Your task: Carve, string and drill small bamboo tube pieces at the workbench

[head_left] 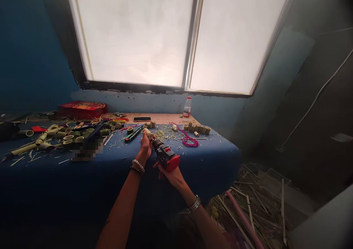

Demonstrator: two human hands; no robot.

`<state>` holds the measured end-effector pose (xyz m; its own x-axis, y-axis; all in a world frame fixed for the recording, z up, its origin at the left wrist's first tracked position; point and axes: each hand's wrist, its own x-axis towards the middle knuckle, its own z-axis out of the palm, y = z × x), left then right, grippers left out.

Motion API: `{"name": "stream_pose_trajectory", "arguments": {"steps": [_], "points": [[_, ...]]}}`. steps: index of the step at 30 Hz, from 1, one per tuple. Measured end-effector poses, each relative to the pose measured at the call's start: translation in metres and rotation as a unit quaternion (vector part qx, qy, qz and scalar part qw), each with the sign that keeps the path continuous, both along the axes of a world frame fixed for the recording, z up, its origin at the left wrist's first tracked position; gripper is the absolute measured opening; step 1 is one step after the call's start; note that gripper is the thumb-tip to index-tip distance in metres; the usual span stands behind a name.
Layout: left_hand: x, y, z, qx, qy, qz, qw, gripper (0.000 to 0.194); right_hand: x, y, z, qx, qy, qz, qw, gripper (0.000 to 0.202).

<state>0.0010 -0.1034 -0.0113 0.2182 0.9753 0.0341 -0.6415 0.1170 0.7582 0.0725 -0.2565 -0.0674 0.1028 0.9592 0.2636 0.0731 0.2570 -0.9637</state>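
The right hand (pixel 169 172) wraps the grip of a drill (pixel 167 156), well in from the right corner of the worktop (pixel 212 157); the blue cover between them gives room to swing outward. That worktop drops off at a near edge under the forearms, and beyond its right end the floor holds scattered strips (pixel 248 201). The drill is black, with a red rear cap and a red switch, its chuck pointing away and leftward. At its tip, the left hand (pixel 145 143) closes its fingers round one pale bamboo piece (pixel 149 134), short and tubular; how deep the bit sits, I cannot tell.

Just left of that hand lies one green-and-black tool (pixel 134 134); farther left, a heap of bamboo tubes (pixel 68 137), too tangled to count, crowds the elbow room. Past the drill are shavings (pixel 167 132), one purple cord (pixel 190 141) and a row of roughly seven small tubes (pixel 200 129). Behind these stand one phone (pixel 142 119), one bottle (pixel 186 110) and one red box (pixel 81 110).
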Motion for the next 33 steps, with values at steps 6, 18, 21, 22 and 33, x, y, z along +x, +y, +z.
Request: {"name": "stream_pose_trajectory", "arguments": {"steps": [6,18,21,22,33], "points": [[-0.002,0.006,0.000,-0.033,-0.032,-0.017,0.999,0.045,-0.009,0.006,-0.002,-0.005,0.015,-0.023,1.000,0.039],[-0.009,0.007,0.002,-0.053,-0.063,-0.062,0.995,0.042,-0.014,0.006,-0.002,-0.015,0.023,-0.035,0.999,0.035],[-0.009,0.007,0.001,-0.053,-0.062,-0.059,0.995,0.040,-0.014,0.007,-0.004,-0.010,0.007,-0.040,0.999,0.032],[-0.009,0.007,0.001,-0.054,-0.060,-0.056,0.995,0.039,-0.013,0.007,-0.004,-0.010,0.005,-0.041,0.999,0.031],[-0.009,0.006,0.003,-0.047,-0.054,-0.049,0.996,0.039,-0.014,0.010,-0.008,-0.006,0.026,-0.038,0.999,0.029]]}}
